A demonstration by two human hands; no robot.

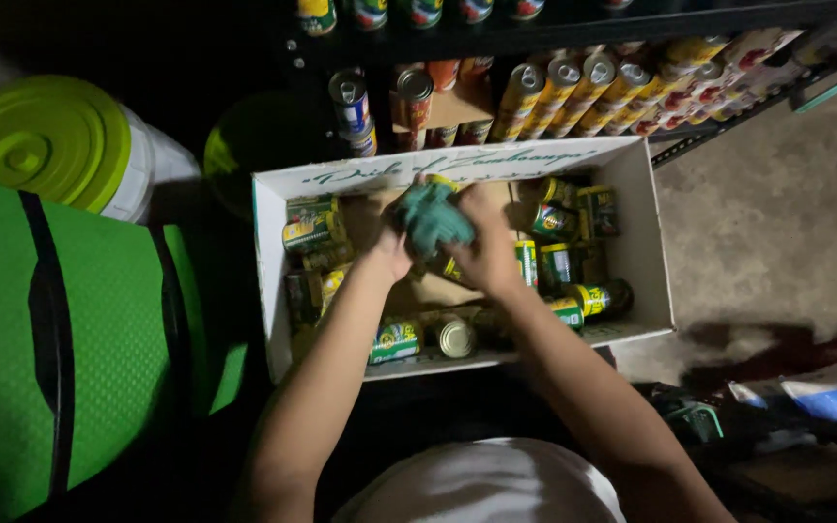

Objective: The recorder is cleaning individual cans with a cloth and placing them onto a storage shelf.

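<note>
One lime-lidded white bucket (pixel 60 145) stands left of one white cardboard box (pixel 268 281) of about a dozen green-labelled cans (pixel 314 232), above which the left hand (pixel 387 254) and right hand (pixel 484 254) together clutch one teal cloth (pixel 431 219) wrapped about a can.

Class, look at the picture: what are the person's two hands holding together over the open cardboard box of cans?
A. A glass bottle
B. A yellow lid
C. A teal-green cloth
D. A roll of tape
C: the left hand and right hand both clutch a crumpled teal-green cloth above the cardboard box, with cans lying inside it.
</note>
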